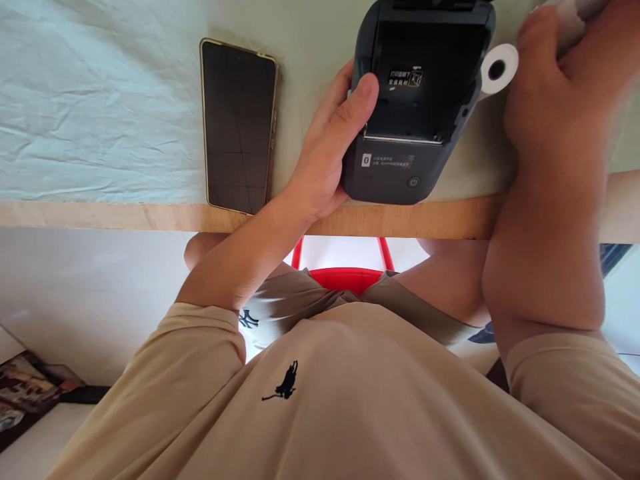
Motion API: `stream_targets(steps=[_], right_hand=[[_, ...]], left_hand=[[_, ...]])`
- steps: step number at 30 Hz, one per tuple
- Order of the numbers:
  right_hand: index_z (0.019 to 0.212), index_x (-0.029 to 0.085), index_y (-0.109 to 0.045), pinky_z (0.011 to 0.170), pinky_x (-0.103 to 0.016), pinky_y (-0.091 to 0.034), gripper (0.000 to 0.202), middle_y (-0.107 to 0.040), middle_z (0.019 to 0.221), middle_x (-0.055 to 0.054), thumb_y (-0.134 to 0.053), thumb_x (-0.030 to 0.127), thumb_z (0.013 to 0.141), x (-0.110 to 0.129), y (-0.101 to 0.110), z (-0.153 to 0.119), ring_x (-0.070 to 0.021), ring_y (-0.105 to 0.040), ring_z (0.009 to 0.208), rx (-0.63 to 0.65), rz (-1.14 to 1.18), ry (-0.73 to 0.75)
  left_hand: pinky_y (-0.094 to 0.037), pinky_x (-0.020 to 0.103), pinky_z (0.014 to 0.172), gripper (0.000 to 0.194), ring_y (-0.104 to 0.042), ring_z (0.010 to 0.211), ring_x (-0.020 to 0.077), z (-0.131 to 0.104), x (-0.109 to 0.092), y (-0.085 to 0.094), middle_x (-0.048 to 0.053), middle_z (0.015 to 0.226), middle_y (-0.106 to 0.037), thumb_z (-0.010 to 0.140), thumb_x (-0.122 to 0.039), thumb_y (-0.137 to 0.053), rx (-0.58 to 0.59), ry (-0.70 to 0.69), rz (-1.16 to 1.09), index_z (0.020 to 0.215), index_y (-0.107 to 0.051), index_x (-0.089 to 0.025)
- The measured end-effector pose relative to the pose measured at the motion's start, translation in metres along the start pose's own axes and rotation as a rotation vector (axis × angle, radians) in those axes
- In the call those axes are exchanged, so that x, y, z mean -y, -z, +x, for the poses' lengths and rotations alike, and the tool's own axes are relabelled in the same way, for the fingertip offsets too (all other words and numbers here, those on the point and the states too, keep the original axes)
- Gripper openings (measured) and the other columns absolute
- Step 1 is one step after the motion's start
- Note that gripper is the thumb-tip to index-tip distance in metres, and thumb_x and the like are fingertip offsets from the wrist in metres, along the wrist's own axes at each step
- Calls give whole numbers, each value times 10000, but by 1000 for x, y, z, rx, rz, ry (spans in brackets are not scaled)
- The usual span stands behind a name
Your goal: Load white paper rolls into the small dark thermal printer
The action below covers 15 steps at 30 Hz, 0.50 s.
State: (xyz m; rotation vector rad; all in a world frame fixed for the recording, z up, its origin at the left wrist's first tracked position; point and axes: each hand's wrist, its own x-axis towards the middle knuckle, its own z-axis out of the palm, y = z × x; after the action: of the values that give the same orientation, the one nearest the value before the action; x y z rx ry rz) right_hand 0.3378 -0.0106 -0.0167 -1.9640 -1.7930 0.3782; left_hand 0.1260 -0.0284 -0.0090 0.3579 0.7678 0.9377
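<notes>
My left hand (333, 137) grips a dark portable label printer (387, 177) by its left side, thumb over the edge of the bay. The printer's cover is up, and its black paper bay (415, 110) faces me with no roll visible in it. A white paper roll (505, 60) with a dark core hole shows between the printer and my right hand. At the upper right, my right hand (555, 93) is bent, its fingers curled about a whitish thing (570, 23) cut off by the top edge; its kind is unclear.
A smartphone (237, 127) with a dark screen lies left of the printer, close to the table's wooden front edge (125, 217). A pale, wrinkled cloth (90, 113) covers the tabletop. Below the edge are my legs and a red stool (347, 279).
</notes>
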Motion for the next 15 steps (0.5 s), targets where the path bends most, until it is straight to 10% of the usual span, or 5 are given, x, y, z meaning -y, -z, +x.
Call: stream_targets(steps=[15], right_hand=[[1126, 185, -496, 1094, -281, -354, 469, -488, 1167, -19, -321, 502, 828, -8, -7, 4, -83, -469, 1132, -82, 8, -3]], left_hand=[[-539, 260, 840, 280, -567, 1158, 178, -1, 0, 2, -37, 919, -691, 833, -317, -440, 61, -51, -65, 1068, -591, -301]])
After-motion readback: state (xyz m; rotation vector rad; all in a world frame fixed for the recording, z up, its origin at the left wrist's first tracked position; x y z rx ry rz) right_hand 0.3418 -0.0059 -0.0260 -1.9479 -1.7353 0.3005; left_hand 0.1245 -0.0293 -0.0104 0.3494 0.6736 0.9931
